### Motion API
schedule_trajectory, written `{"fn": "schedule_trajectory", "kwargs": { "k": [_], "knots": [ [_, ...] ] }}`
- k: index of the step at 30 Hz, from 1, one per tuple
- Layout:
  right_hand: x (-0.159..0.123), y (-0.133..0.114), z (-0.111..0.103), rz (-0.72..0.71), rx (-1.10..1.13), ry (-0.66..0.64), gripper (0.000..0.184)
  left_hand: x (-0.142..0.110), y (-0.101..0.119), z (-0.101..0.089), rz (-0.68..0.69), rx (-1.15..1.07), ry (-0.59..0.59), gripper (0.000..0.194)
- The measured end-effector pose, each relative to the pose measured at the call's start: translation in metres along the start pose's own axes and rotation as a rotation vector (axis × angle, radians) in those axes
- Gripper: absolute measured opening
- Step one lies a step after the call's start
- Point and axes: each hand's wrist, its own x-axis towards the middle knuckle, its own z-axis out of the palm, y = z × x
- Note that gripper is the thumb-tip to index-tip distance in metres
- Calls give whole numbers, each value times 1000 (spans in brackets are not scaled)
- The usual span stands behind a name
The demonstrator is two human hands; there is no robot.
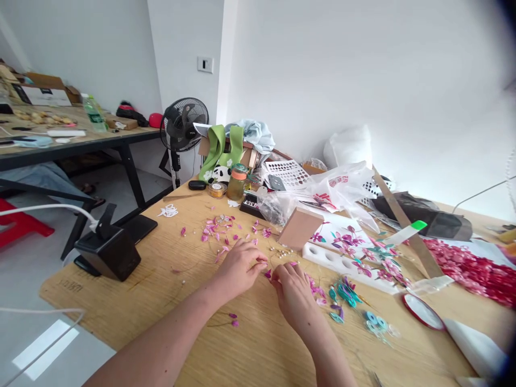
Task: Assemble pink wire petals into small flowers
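Note:
My left hand (pixel 242 263) is held just above the wooden table, thumb and fingertips pinched together; whatever lies between them is too small to make out. Close beside it, my right hand (pixel 291 290) is closed in a pinch, with a small magenta petal (pixel 267 274) at its fingertips. Beyond my hands, pink petals (pixel 217 227) lie scattered, and small pearl-like beads (pixel 281 251) sit by a tan block (pixel 300 228). More pink petals (pixel 316 287) are to the right of my right hand. A wired sprig with magenta buds (pixel 234 323) rests nearer to me.
A white foam strip with holes (pixel 328 258) holds finished-looking flowers (pixel 391 271). Teal thread bundles (pixel 349 293), a red-rimmed tape roll (pixel 422 310) and red petals (pixel 471 269) lie right. A black box-shaped device (pixel 108 252) stands left. A glass jar (pixel 237 185) stands behind.

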Motion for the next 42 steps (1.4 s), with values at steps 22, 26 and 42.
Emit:
{"fn": "schedule_trajectory", "kwargs": {
  "k": [22, 26, 42],
  "knots": [
    [7, -14, -17, 299, 1217, 112, 37, 5, 15, -6, -408, -571, -110, 11],
    [6, -18, -19, 346, 1333, 121, 35, 4, 15, -4, -414, -701, -159, 15],
    [5, -15, -12, 383, 1749, 56, 27, 1, 16, -2, -473, -853, -159, 16]
  ]
}}
